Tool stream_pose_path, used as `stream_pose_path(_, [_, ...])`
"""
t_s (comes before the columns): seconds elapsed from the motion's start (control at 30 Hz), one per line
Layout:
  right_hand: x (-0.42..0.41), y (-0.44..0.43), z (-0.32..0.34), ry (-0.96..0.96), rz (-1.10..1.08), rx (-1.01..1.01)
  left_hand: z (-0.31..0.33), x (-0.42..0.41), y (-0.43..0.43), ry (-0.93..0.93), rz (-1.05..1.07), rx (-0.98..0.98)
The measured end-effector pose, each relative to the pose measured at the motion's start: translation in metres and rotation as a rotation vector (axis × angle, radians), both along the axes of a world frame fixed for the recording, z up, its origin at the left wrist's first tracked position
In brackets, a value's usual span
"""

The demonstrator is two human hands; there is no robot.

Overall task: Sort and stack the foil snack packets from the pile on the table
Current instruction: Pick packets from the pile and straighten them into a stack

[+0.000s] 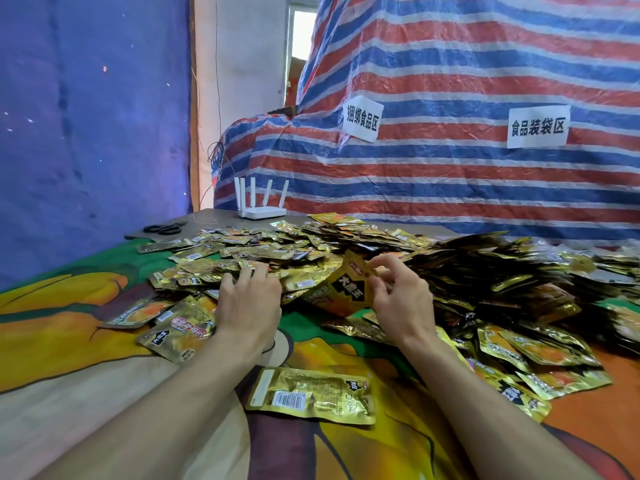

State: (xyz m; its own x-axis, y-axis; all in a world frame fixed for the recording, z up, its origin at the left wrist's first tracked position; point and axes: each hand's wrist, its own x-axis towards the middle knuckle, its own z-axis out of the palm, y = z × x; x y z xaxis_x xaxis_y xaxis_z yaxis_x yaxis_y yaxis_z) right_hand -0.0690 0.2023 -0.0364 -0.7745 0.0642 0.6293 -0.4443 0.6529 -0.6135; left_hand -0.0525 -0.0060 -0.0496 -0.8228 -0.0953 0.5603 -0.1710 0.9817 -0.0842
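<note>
While my right hand [398, 299] pinches one gold foil snack packet with a black label [346, 289] between thumb and fingers, tilted up off the cloth, my left hand [247, 299] lies palm-down with fingers spread on the near edge of the big heap of gold foil packets [311, 251]; can't tell if it's gripping anything. Hands sit apart, the held packet between them. Heap covers the table from 9 o'clock through 12 to 3 o'clock, thickest at 2 o'clock where a darker fanned bunch of packets [485, 271] piles up. One flat gold packet, barcode side up [311, 396], lies alone at 6 o'clock, between my forearms. A few loose packets [173, 330] sit at 8 o'clock just beside the left wrist. Everything rests on a printed cloth in green, yellow and orange [69, 341]. White router with five antennas [261, 202] stands at 11 o'clock on the far table edge, black-handled scissors [162, 229] at 10 o'clock. Red, white and blue striped tarp [450, 81] behind carries two white paper signs [538, 127].
</note>
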Motion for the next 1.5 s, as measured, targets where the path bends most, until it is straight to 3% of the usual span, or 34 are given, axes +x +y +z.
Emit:
stream_pose_path(0.17, [0.001, 0.000, 0.001, -0.050, 0.040, 0.244, -0.010, -0.009, -0.002, -0.189, 0.009, 0.061])
stream_pose_path(0.37, [0.003, -0.011, -0.003, -0.235, 0.161, 0.585, -0.014, -0.016, 0.005, -0.047, -0.062, -0.076])
stream_pose_path(0.47, [0.005, -0.017, -0.005, -0.220, 0.141, 0.613, -0.014, -0.013, 0.008, 0.025, -0.097, -0.051])
stream_pose_path(0.7, [0.002, -0.012, -0.005, -0.110, 0.066, 0.431, 0.007, 0.005, 0.013, 0.450, -0.370, 0.318])
stream_pose_path(0.87, [0.000, -0.008, -0.001, 0.021, 0.112, -0.069, 0.010, 0.003, 0.005, 0.493, -0.436, 0.622])
stream_pose_path(1.03, [-0.003, -0.001, -0.003, -0.062, 0.222, -0.314, 0.007, 0.002, -0.003, 0.456, -0.531, 0.705])
stream_pose_path(1.23, [-0.003, 0.000, -0.005, -0.248, 0.142, 0.019, 0.004, 0.002, 0.002, 0.102, -0.370, 0.601])
stream_pose_path(1.37, [0.005, -0.001, 0.007, -0.322, 0.109, 0.248, 0.005, 0.006, 0.007, 0.059, -0.282, 0.422])
stream_pose_path(1.5, [0.010, -0.006, 0.009, -0.331, 0.041, 0.430, 0.005, 0.005, 0.010, 0.047, -0.352, 0.419])
